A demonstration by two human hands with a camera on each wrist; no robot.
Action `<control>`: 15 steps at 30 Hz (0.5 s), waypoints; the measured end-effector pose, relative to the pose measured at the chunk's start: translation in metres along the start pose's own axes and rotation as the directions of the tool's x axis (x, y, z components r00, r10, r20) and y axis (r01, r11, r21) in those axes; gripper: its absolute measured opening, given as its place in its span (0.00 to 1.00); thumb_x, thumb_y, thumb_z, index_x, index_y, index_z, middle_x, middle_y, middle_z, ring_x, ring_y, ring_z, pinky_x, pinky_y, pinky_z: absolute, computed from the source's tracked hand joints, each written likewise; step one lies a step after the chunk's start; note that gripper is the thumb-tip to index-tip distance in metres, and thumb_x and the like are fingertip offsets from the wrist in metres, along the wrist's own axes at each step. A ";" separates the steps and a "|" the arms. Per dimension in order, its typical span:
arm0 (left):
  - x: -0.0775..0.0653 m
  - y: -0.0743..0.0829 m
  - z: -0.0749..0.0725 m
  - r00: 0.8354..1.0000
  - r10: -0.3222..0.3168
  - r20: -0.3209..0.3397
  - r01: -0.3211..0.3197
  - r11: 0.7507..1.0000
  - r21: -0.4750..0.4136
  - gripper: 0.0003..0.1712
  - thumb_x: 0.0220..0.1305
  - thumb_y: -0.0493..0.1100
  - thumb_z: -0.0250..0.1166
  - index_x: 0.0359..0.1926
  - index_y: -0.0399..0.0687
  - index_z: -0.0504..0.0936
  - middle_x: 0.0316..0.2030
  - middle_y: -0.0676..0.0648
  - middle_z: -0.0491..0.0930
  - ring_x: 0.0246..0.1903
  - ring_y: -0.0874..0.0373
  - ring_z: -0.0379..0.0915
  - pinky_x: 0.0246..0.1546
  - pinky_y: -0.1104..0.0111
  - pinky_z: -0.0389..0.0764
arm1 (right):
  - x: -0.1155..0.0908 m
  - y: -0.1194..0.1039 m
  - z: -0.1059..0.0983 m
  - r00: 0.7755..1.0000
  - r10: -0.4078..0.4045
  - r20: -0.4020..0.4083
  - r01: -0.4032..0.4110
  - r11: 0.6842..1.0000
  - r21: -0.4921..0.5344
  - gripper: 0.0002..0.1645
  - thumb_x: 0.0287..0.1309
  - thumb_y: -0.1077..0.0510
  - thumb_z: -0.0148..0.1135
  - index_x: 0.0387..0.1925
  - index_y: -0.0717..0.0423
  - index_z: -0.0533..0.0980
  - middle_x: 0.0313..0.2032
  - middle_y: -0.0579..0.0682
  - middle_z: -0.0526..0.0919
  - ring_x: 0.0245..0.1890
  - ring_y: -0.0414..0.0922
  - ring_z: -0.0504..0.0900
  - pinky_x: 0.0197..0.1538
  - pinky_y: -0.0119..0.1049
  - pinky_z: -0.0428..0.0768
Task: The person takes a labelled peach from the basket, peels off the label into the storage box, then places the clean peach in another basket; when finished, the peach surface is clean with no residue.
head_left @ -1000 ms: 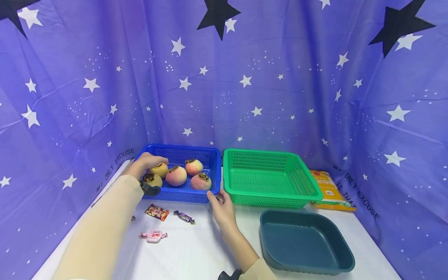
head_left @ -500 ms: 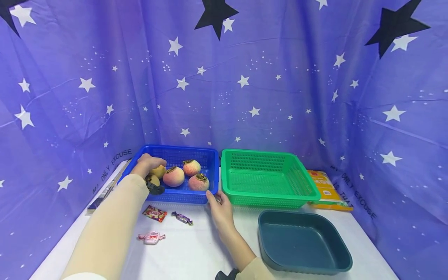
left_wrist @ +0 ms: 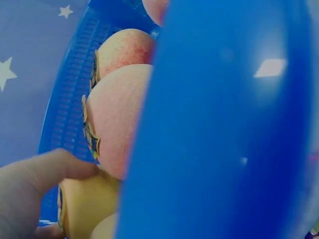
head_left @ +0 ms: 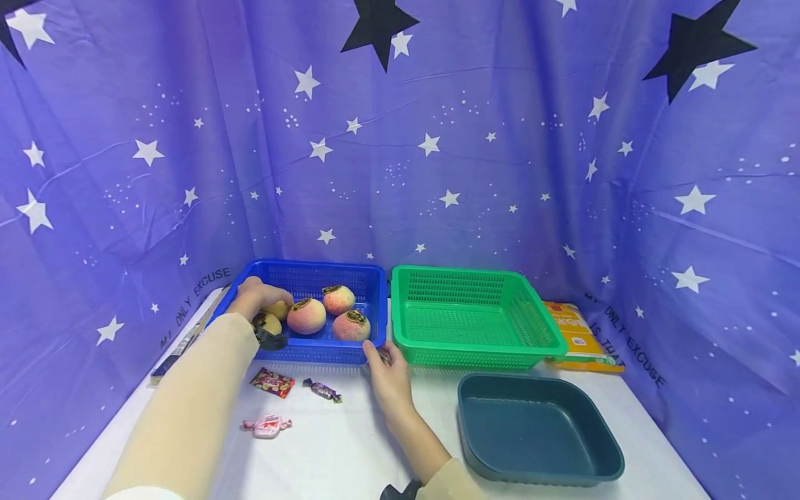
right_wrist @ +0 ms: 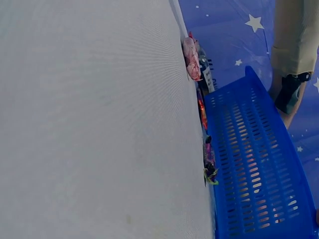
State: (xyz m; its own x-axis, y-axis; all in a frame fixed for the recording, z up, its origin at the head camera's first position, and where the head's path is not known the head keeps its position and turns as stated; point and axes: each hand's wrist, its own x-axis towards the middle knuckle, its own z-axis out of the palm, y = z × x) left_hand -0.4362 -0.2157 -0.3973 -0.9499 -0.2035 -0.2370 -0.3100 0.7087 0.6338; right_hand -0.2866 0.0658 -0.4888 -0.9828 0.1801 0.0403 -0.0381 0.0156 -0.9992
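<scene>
In the head view, my left hand (head_left: 253, 297) reaches into the left side of the blue basket (head_left: 337, 353). It grips a yellow peach (head_left: 279, 310); in the left wrist view the thumb (left_wrist: 60, 167) lies on that peach and a fingertip shows below. Another yellowish peach (head_left: 269, 323) sits in front, partly hidden by the wrist. Three pink peaches, one in the middle (head_left: 306, 317), one behind (head_left: 339, 300) and one at front right (head_left: 351, 325), bear dark and gold labels. My right hand (head_left: 390, 382) holds the basket's front right corner, thumb on the rim.
A green basket (head_left: 478, 354) stands right of the blue one, with a dark teal tray (head_left: 537, 430) before it. An orange packet (head_left: 578, 340) lies at far right. Red (head_left: 272, 382), purple (head_left: 322, 390) and pink (head_left: 267, 426) wrapped sweets lie in front. A dark packet (head_left: 178, 354) lies left.
The left hand has settled lower over the yellow peach and covers more of it. The right hand stays at the basket corner. The whole head view has shifted slightly.
</scene>
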 end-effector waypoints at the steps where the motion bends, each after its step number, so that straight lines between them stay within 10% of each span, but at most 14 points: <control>1: -0.001 0.000 -0.001 1.000 0.004 -0.004 -0.004 1.000 -0.001 0.58 0.55 0.55 0.77 0.75 0.23 0.64 0.67 0.25 0.72 0.57 0.40 0.72 0.63 0.51 0.84 | 0.000 0.000 0.000 1.000 -0.002 -0.001 0.002 1.000 0.001 0.40 0.79 0.41 0.65 0.73 0.68 0.72 0.71 0.68 0.81 0.75 0.64 0.79 0.77 0.57 0.79; 8: -0.002 -0.001 -0.010 0.994 0.044 -0.100 -0.058 0.989 -0.134 0.46 0.54 0.61 0.78 0.63 0.31 0.79 0.55 0.37 0.77 0.46 0.48 0.76 0.37 0.66 0.84 | -0.001 -0.003 -0.001 1.000 -0.009 -0.003 0.009 1.000 0.000 0.38 0.78 0.42 0.66 0.72 0.66 0.74 0.69 0.66 0.83 0.74 0.63 0.81 0.77 0.55 0.80; 15: -0.029 0.015 -0.018 0.971 0.180 -0.158 -0.215 0.946 -0.243 0.47 0.58 0.60 0.81 0.72 0.40 0.80 0.64 0.36 0.82 0.46 0.52 0.81 0.40 0.65 0.91 | 0.000 -0.005 -0.002 1.000 -0.005 0.002 0.005 1.000 0.002 0.39 0.78 0.43 0.67 0.73 0.70 0.73 0.71 0.70 0.81 0.76 0.65 0.78 0.79 0.57 0.77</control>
State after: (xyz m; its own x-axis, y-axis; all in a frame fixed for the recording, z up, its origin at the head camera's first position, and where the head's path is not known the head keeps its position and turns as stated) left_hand -0.4139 -0.2111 -0.3672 -0.9843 -0.1765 0.0004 -0.0983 0.5503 0.8291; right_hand -0.2865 0.0674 -0.4833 -0.9830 0.1777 0.0457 -0.0438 0.0148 -0.9989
